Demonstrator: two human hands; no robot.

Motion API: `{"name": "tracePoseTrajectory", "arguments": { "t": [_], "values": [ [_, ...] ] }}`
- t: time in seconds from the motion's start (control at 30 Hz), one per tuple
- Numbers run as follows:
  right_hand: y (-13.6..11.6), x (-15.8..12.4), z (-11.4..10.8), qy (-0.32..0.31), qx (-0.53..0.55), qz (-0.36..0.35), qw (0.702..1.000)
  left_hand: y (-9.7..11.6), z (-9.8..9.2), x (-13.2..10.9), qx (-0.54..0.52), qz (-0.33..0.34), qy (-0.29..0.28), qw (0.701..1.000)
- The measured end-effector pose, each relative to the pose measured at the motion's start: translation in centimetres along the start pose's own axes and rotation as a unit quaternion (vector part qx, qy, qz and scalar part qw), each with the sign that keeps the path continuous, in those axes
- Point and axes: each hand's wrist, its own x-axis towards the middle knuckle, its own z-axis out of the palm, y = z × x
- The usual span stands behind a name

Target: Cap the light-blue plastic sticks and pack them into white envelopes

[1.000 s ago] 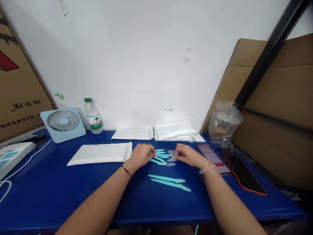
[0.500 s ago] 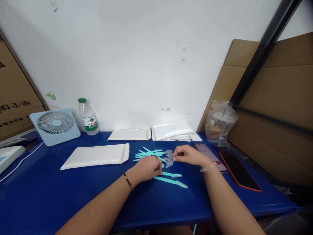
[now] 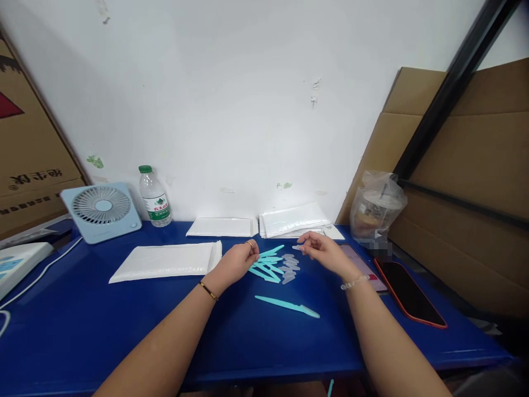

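My left hand (image 3: 236,263) is pinched at the left side of a pile of turquoise eyebrow razors (image 3: 270,269). One razor (image 3: 273,252) points up and to the right out of its fingertips. Between the thumb and finger of my right hand (image 3: 321,252) is a small clear blade cap (image 3: 296,247), held just above the table. Several similar translucent caps (image 3: 290,267) lie in a column at the pile's right edge. Nearer to me, a single eyebrow razor (image 3: 287,305) rests alone on the blue table (image 3: 231,342), its wider end to the right.
A white padded envelope (image 3: 165,262) lies on the left, another (image 3: 221,226) by the wall beside a stack of envelopes (image 3: 295,220). A fan (image 3: 103,212) and water bottle (image 3: 155,198) stand back left. Two phones (image 3: 409,292) (image 3: 363,264) and a bagged drink cup (image 3: 374,209) are right.
My left hand moved up and away from the front to the pile. One of the two front razors is gone from there. My right hand rose slightly, lifting a clear cap from the column.
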Motion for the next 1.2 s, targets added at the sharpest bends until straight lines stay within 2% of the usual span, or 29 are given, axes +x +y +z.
{"name": "tracePoseTrajectory", "arguments": {
  "t": [0.2,0.27,0.37,0.43,0.5,0.6,0.67,0.73,0.87,0.97,1.07,1.2],
  "values": [
    [1.0,0.4,1.3,-0.033,-0.043,0.033,0.998,0.5,0.2,0.0,0.043,0.038,0.023,0.998],
    [1.1,0.4,1.3,-0.024,-0.072,0.023,0.997,1.5,0.7,-0.4,0.016,0.077,-0.019,0.997],
    [0.9,0.3,0.8,-0.027,-0.093,0.008,0.995,3.1,1.8,-1.2,-0.012,0.156,-0.134,0.979],
    [0.6,0.3,0.6,-0.046,-0.084,0.009,0.995,3.8,2.6,-1.5,0.002,0.173,-0.169,0.970],
    [0.1,0.1,0.5,-0.071,-0.052,0.012,0.996,3.8,3.0,-1.4,0.006,0.145,-0.153,0.977],
    [-0.8,-0.1,0.6,-0.098,0.025,0.001,0.995,2.5,2.6,-0.8,-0.059,0.053,-0.095,0.992],
    [-1.3,-0.4,0.9,-0.110,0.063,-0.016,0.992,1.4,2.0,-0.3,-0.140,0.000,-0.081,0.987],
    [-1.6,-0.5,1.2,-0.108,0.074,-0.035,0.991,0.6,1.4,0.0,-0.220,-0.031,-0.091,0.971],
    [-1.7,-0.5,1.8,-0.057,0.069,-0.072,0.993,0.3,0.8,0.2,-0.309,-0.059,-0.133,0.940],
    [-1.5,-0.4,1.5,-0.025,0.083,-0.080,0.993,0.6,0.5,0.1,-0.342,-0.071,-0.139,0.927],
    [-1.4,-0.4,0.5,0.024,0.100,-0.048,0.994,0.5,0.0,0.0,-0.327,-0.069,-0.112,0.936],
    [-1.4,-0.3,0.3,0.077,0.113,-0.003,0.991,0.0,-0.2,0.3,-0.265,-0.055,-0.045,0.962]
  ]
}}
